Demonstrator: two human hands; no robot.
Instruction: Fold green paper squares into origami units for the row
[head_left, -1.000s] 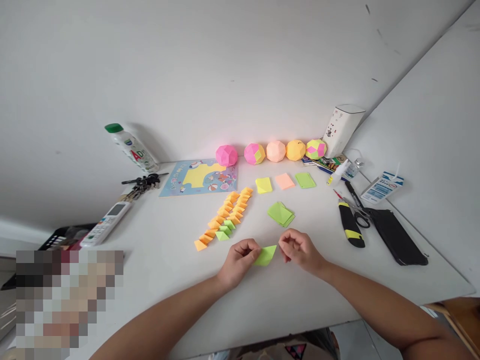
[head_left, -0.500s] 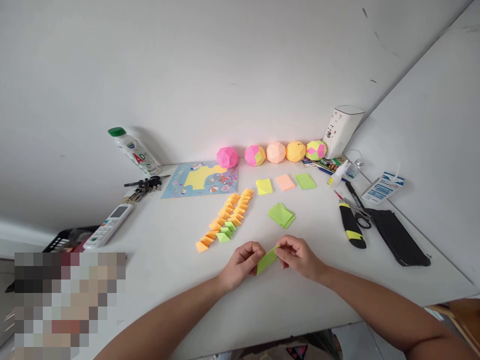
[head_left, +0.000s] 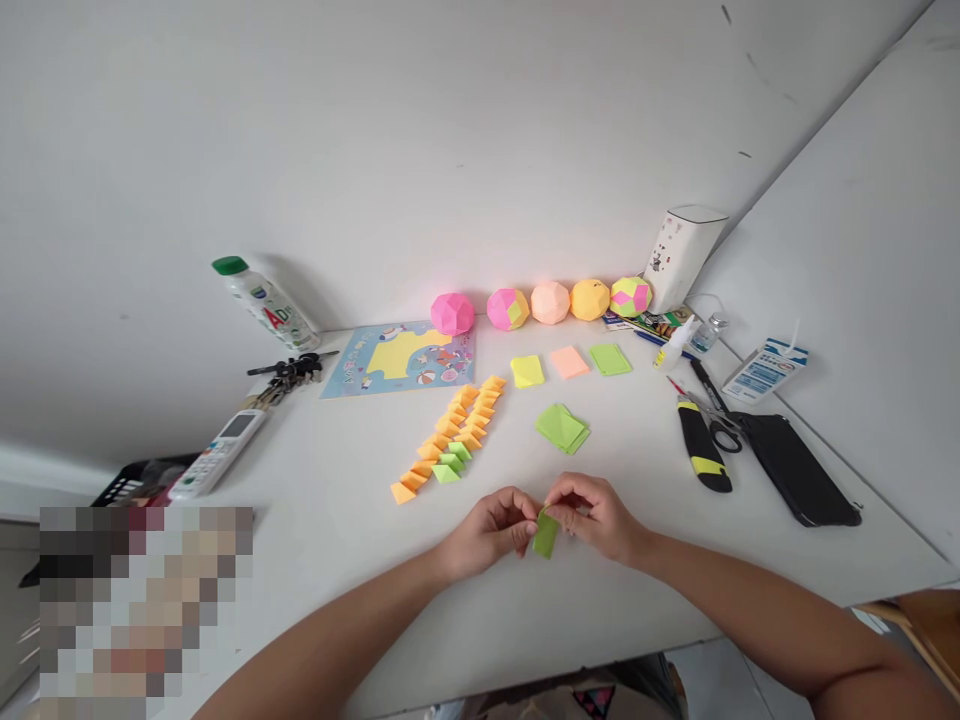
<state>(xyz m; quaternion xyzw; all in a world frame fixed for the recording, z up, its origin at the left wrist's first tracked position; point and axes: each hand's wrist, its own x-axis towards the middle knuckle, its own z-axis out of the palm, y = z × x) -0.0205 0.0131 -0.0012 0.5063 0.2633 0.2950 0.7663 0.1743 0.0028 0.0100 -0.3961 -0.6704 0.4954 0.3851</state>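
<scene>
A green paper piece [head_left: 546,537] is pinched between my two hands near the table's front. My left hand [head_left: 496,527] grips its left edge with thumb and fingers. At its upper right edge, the fingertips of my right hand [head_left: 590,510] close on the paper. Beyond the hands lies a loose stack of green sheets [head_left: 562,428]. Two rows of folded orange pieces [head_left: 450,425] run to the left, with a few folded green pieces [head_left: 453,463] among them. Yellow [head_left: 527,371], peach [head_left: 569,362] and green [head_left: 610,359] square pads lie farther back.
Several paper balls [head_left: 550,302] line the wall. A blue printed card [head_left: 352,365], bottle [head_left: 274,305], keys [head_left: 296,370] and remote [head_left: 219,455] are left. A cutter [head_left: 703,447], scissors [head_left: 725,434], glue bottle [head_left: 675,343], black pouch [head_left: 799,470] and white box [head_left: 682,255] are right.
The green paper has turned from a slanted strip to a shorter, more upright shape. My hands have come closer together around it.
</scene>
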